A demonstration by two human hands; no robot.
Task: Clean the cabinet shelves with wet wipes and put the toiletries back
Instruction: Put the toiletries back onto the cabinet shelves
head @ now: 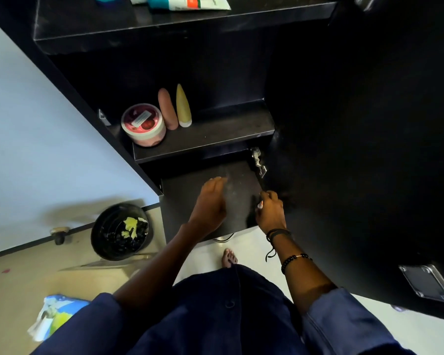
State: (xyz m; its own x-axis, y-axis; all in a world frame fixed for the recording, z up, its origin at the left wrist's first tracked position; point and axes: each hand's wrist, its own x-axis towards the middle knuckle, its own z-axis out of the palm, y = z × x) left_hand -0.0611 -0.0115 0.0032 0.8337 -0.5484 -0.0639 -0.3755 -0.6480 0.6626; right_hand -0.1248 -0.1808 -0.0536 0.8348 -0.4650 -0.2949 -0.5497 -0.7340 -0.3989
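The black cabinet stands open with three shelves. My left hand [210,203] reaches over the dusty, streaked bottom shelf [187,196], fingers straight, with no wipe showing under it. My right hand [269,208] curls its fingers round the dark cabinet edge [263,184] below the hinge [258,162]. On the middle shelf [215,139] a pink jar [142,124] stands beside a brown tube [167,108] and a yellow tube [183,106]. Tubes [187,1] lie on the top shelf [164,24].
The open black door [369,175] fills the right side. A black bin [121,231] holding crumpled yellowish wipes stands on the floor left of the cabinet. A wipes pack [57,316] lies at the lower left. My bare foot [230,258] is below the bottom shelf.
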